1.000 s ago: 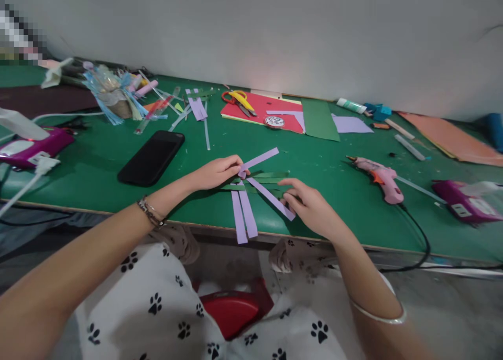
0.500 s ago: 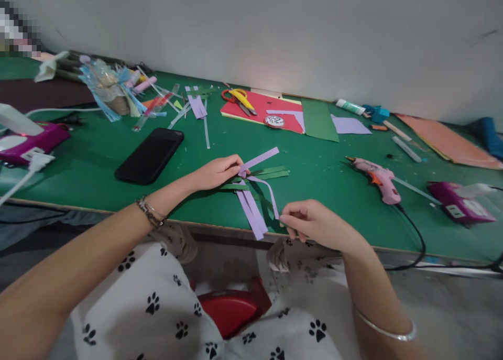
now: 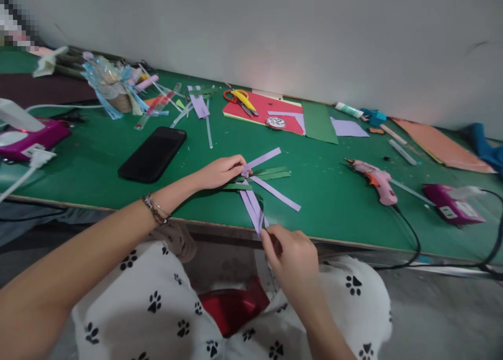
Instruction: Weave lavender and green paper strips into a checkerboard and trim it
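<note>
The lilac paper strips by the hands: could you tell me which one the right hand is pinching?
The right hand pinches the near lilac strips hanging over the table edge; the diagonal strip lies free.

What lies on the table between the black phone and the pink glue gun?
In the head view: the left hand pinning crossed lilac and green paper strips.

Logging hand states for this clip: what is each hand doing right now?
Left hand: closed, pinning the crossing of the lilac and green paper strips on the table.
Right hand: closed, pinching the near ends of two lilac strips.
</note>
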A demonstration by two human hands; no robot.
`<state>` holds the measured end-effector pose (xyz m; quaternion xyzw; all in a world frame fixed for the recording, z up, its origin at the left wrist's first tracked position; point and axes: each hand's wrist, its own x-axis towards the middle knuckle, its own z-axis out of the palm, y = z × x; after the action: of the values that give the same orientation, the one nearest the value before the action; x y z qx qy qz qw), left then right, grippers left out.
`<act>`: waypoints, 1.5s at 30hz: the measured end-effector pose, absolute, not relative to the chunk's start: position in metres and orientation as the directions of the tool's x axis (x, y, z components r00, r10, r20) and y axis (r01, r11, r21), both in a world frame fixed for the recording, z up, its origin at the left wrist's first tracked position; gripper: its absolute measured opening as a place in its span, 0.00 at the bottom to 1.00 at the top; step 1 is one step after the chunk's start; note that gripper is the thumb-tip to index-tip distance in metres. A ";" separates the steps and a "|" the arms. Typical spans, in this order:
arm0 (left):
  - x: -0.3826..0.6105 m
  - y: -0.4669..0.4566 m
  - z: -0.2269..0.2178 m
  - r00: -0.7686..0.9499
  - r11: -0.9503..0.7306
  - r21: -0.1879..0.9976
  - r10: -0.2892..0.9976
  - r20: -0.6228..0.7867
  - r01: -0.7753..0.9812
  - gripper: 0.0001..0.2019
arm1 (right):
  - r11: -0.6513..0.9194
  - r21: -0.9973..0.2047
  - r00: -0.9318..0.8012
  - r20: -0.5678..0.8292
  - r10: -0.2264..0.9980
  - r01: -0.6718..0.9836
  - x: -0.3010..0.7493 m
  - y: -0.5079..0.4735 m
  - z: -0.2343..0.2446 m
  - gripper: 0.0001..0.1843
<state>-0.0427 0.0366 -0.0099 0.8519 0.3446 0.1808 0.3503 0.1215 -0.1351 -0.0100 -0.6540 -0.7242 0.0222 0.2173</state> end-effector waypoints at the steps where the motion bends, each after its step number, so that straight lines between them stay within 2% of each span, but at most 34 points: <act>1: -0.043 0.037 -0.010 0.697 -0.517 0.722 0.713 0.068 0.459 0.11 | 0.159 -0.295 -0.059 0.321 0.945 0.942 0.120 -0.135 -0.009 0.17; 3: -0.043 0.036 -0.010 0.700 -0.521 0.723 0.710 0.072 0.454 0.12 | 0.176 -0.298 -0.062 0.354 0.933 0.938 0.122 -0.130 -0.002 0.16; 7: -0.043 0.036 -0.011 0.701 -0.509 0.742 0.709 0.075 0.436 0.12 | 0.170 -0.411 -0.022 0.342 0.939 0.896 0.143 -0.095 0.023 0.11; 9: -0.044 0.036 -0.012 0.702 -0.493 0.762 0.709 0.072 0.420 0.12 | 0.118 -0.448 0.041 0.330 0.943 0.886 0.158 -0.071 0.030 0.09; 12: -0.044 0.036 -0.012 0.715 -0.494 0.775 0.695 0.078 0.395 0.12 | 0.058 -0.486 0.052 0.210 0.976 0.872 0.177 -0.040 0.027 0.09; 17: -0.043 0.037 -0.005 0.749 -0.626 0.677 0.642 0.166 0.387 0.13 | 0.002 -0.354 0.040 0.112 0.993 0.935 0.184 -0.024 0.006 0.11; 19: -0.040 0.038 0.000 0.770 -0.690 0.622 0.602 0.209 0.370 0.13 | -0.005 -0.360 0.049 0.114 0.992 0.933 0.184 -0.026 0.002 0.09; 22: -0.031 0.041 0.008 0.784 -0.723 0.577 0.583 0.214 0.380 0.12 | -0.008 -0.428 0.095 0.182 0.979 0.904 0.184 -0.026 0.000 0.06; 25: -0.019 0.044 0.010 0.763 -0.711 0.564 0.613 0.206 0.419 0.09 | 0.036 -0.482 0.152 0.346 0.926 0.875 0.186 -0.025 0.000 0.12; 28: -0.013 0.045 0.008 0.739 -0.671 0.579 0.654 0.165 0.464 0.09 | 0.143 -0.458 0.107 0.478 0.872 0.877 0.185 -0.024 0.000 0.16; 30: -0.015 0.047 0.007 0.726 -0.665 0.568 0.668 0.163 0.485 0.10 | 0.193 -0.412 0.035 0.485 0.874 0.891 0.184 -0.024 0.001 0.17; 34: -0.033 0.050 0.010 0.701 -0.667 0.506 0.695 0.159 0.547 0.13 | 0.148 -0.333 -0.026 0.346 0.938 0.931 0.181 -0.025 0.005 0.19; 39: -0.052 0.038 0.015 0.686 -0.641 0.437 0.724 0.072 0.631 0.18 | 0.020 -0.105 -0.009 0.103 0.995 0.994 0.187 -0.024 0.011 0.24; 45: -0.051 0.011 0.008 0.696 -0.672 0.315 0.716 0.049 0.670 0.25 | 0.104 -0.217 -0.092 0.064 0.994 0.971 0.199 -0.039 0.018 0.22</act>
<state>-0.0506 0.0110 0.0083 0.9105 0.3806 0.0845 0.1378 0.1995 -0.0393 0.0182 -0.6667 -0.7366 0.0593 0.0969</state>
